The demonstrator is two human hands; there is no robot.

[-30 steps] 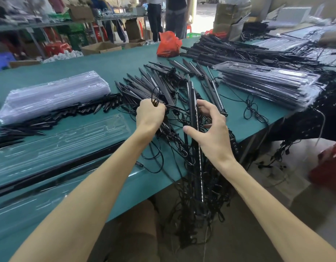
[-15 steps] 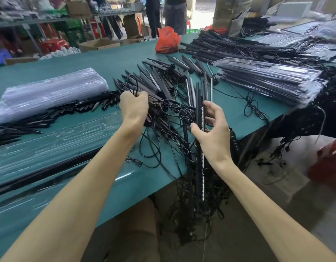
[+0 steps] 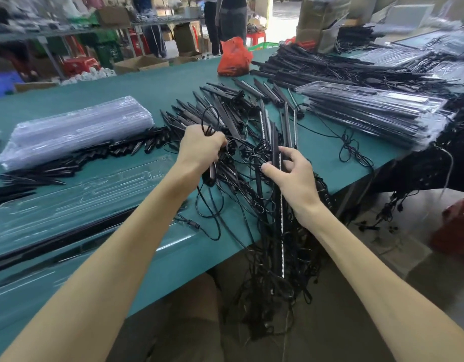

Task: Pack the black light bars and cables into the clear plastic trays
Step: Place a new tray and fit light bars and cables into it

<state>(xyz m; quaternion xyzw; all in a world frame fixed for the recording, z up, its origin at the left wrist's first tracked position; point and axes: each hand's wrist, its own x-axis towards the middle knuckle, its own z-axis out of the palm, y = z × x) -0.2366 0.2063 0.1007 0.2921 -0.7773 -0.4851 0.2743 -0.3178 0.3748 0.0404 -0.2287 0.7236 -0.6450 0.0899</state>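
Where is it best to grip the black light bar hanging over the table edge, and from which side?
Grip the light bar across its narrow width near the table edge, from the right, where the right hand pinches it. Its lower half hangs among tangled cables, so a low grip may snag.

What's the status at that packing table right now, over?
Left hand grips cables; right hand pinches light bar. Bar overhangs table edge, not yet in clear tray. Loose cables tangled around bar.
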